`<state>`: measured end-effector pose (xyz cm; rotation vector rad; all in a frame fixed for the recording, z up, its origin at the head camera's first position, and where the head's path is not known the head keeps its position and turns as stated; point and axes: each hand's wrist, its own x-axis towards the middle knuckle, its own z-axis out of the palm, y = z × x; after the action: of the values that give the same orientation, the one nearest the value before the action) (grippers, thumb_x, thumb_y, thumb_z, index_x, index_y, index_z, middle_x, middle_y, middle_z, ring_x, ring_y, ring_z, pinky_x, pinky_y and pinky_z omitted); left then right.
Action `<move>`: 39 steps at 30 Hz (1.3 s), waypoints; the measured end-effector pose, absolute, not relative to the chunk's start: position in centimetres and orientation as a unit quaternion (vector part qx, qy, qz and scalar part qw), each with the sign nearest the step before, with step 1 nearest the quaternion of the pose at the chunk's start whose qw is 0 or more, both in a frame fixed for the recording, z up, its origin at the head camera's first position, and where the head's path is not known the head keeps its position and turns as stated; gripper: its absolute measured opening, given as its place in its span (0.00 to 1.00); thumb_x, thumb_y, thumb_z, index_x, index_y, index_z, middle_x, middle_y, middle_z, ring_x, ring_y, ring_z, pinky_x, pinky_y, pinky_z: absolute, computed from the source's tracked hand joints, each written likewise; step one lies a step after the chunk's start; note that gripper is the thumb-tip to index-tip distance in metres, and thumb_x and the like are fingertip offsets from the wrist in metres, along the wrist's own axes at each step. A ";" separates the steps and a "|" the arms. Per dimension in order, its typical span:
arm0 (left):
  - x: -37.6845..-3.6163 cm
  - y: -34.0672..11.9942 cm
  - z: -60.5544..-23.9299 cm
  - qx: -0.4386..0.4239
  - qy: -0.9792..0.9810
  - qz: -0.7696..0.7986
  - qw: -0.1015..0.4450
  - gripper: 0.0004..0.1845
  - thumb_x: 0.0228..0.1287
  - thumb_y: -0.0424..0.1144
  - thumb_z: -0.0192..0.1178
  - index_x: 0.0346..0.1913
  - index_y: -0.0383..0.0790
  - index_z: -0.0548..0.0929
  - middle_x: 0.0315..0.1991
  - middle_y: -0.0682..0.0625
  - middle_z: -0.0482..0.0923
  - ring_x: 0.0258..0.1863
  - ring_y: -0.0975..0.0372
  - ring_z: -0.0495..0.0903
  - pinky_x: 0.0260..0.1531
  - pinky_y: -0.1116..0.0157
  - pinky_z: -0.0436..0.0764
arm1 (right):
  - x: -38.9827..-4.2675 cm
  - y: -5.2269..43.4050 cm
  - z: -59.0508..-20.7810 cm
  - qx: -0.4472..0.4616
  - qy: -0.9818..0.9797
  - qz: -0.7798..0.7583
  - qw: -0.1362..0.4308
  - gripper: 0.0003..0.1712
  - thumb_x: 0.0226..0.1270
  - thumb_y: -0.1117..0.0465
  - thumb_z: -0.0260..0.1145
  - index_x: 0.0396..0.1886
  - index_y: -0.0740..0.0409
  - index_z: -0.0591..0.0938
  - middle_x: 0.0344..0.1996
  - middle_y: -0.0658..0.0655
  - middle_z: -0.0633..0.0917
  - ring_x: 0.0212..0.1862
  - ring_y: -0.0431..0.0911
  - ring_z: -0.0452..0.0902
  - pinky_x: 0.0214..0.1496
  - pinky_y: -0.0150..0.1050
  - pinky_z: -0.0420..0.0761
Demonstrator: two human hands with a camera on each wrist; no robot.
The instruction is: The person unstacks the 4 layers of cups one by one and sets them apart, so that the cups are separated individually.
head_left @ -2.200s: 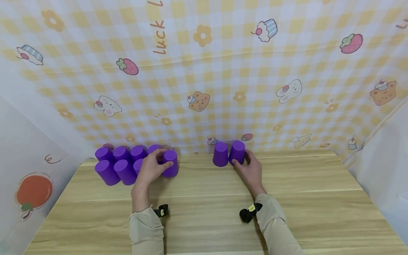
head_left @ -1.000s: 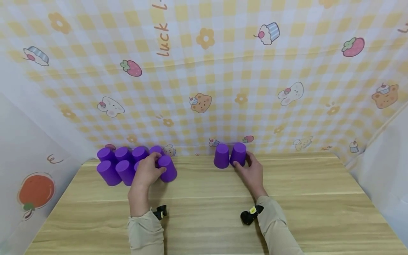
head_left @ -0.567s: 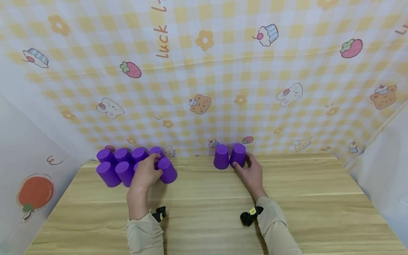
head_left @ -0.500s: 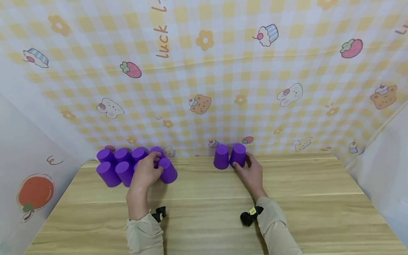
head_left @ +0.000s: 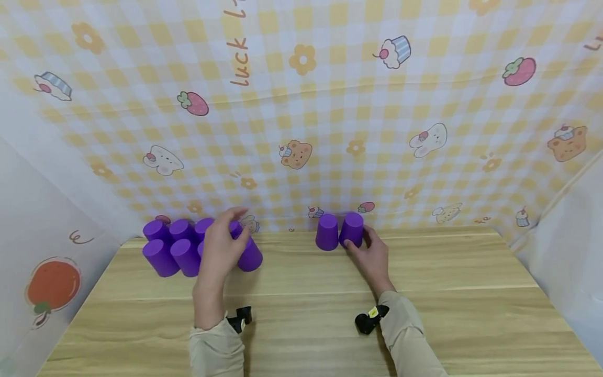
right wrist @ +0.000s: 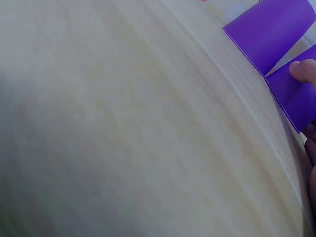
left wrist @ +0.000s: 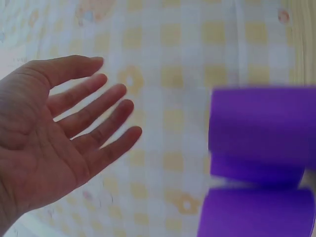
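Note:
My left hand [head_left: 220,251] hovers over the right end of a group of purple cups, fingers spread and holding nothing. In the left wrist view, its fingers stand apart from the purple cups [left wrist: 266,123]. The nearest front-row cup [head_left: 251,258] stands upside down, partly covered by the hand in the head view. My right hand [head_left: 373,257] grips an upside-down purple cup [head_left: 351,229], with the thumb on its near side. Directly left of that cup is another upside-down purple cup [head_left: 327,233]; their lower rims meet in the right wrist view.
Several more upside-down cups [head_left: 162,258] stand in two rows at the table's back left. The wooden table [head_left: 301,298] ends at a checked cloth backdrop [head_left: 330,115]. Cameras sit on both wrists, the right-hand one [head_left: 371,319] low over the table.
The left hand first shifted the front-right cup slightly left and forward, then let go and rose with its fingers opening. The right hand has kept its grip in place.

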<state>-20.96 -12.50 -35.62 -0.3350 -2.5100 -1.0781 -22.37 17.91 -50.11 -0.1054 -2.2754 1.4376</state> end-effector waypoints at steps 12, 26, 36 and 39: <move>-22.1 -6.8 -37.7 -0.189 -0.891 -0.398 0.113 0.19 0.50 0.36 0.61 0.47 0.41 0.75 0.47 0.50 0.73 0.43 0.58 0.72 0.43 0.58 0.72 | -22.4 18.0 -50.2 -0.039 -0.828 0.517 0.214 0.36 0.44 0.50 0.69 0.53 0.59 0.69 0.49 0.59 0.74 0.52 0.48 0.68 0.54 0.36 0.67; -23.2 -2.6 -40.5 -0.261 -0.899 -0.347 0.058 0.24 0.50 0.40 0.61 0.52 0.40 0.71 0.48 0.48 0.72 0.45 0.58 0.71 0.44 0.62 0.71 | -22.3 18.3 -49.8 -0.043 -0.828 0.515 0.217 0.35 0.44 0.53 0.69 0.53 0.61 0.69 0.49 0.60 0.74 0.52 0.49 0.68 0.54 0.36 0.67; -25.3 0.3 -40.3 -0.281 -0.911 -0.294 0.069 0.35 0.49 0.49 0.61 0.58 0.38 0.63 0.53 0.45 0.66 0.50 0.55 0.68 0.49 0.59 0.69 | -22.4 17.8 -49.8 -0.041 -0.827 0.517 0.217 0.35 0.44 0.54 0.69 0.53 0.63 0.69 0.49 0.62 0.73 0.53 0.49 0.68 0.54 0.37 0.67; -25.7 0.9 -40.0 -0.280 -0.919 -0.269 0.072 0.35 0.49 0.50 0.61 0.59 0.39 0.62 0.53 0.46 0.66 0.48 0.56 0.69 0.45 0.60 0.72 | -22.5 17.8 -49.8 -0.040 -0.829 0.514 0.218 0.35 0.44 0.54 0.69 0.53 0.62 0.69 0.49 0.61 0.74 0.52 0.48 0.68 0.54 0.35 0.67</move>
<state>-25.66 0.86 -39.97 -0.8420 -2.7612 -0.8077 -22.45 17.81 -49.79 -0.1100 -2.2944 1.4216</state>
